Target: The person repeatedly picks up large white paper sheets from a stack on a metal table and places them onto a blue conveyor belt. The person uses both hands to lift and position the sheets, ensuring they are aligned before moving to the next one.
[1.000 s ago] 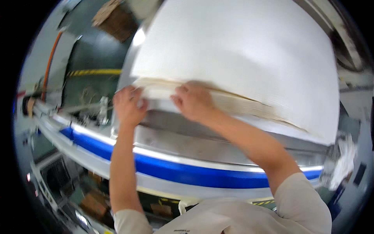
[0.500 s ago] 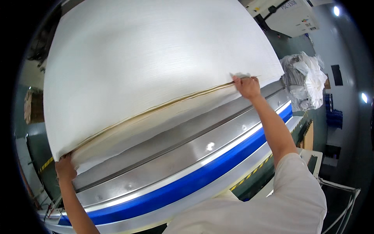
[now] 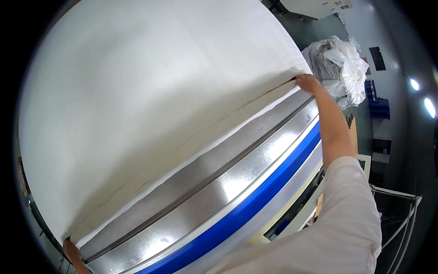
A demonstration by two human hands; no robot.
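The broad white sheet stretches between the fingers and well beyond them, over the metal worktop that shows just nearer than its edge. The right hand has its fingers bent around the near right corner, pinching it; the left hand meets the near left corner, its fingers too hidden to tell their grip. The sheet looks soft, limp and light for its spread, likely to sag or crease between the fingers; these corners seem the best hold.
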